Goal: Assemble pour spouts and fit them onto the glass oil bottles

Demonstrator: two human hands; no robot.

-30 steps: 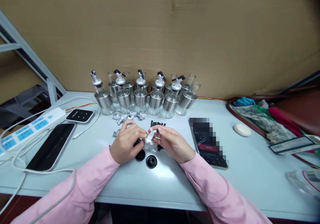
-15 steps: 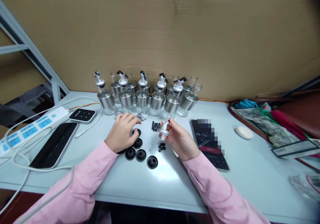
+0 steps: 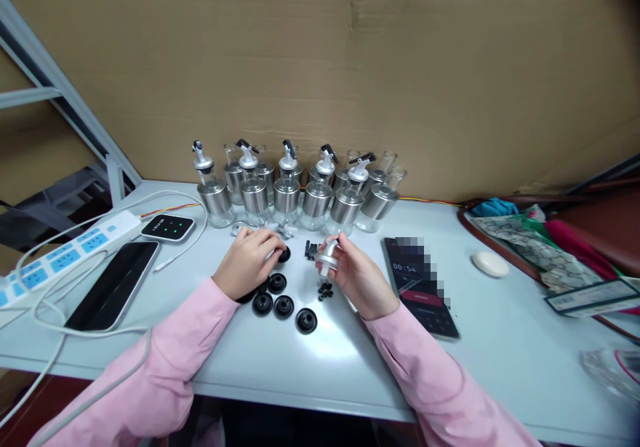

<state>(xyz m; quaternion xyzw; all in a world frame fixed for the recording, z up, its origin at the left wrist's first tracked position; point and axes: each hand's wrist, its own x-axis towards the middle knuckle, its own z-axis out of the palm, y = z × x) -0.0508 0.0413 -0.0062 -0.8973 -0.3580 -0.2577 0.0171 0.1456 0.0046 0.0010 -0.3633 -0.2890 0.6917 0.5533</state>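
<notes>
A silver pourer top (image 3: 327, 259) is held in the right hand (image 3: 345, 260), stem down, above small black pieces (image 3: 325, 291) on the desk (image 3: 350, 374). A black disc (image 3: 284, 254) is touched by the left hand's (image 3: 270, 247) fingertips; whether it is gripped cannot be told. Glass bottles (image 3: 287, 197) are lined up behind.

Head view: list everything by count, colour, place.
Metal-banded bottles: about eleven, silver, back
Black-levered spouts: five, silver, atop bottles
Held spout: one, silver, right fingers
Loose fittings: several, silver, before bottles
Round stoppers: six-plus, black, centre
Tiny pieces: many, black, centre
Phones: two, black, either side
Socket strip: one, white, left
Flat device: one, black, left
Cables: several, white, left
Oval object: one, cream, right
Cloths: several, multicoloured, right
Table: one, grey, beneath
Cardboard: one, brown, behind
Hands: two, pink-sleeved, centre
</notes>
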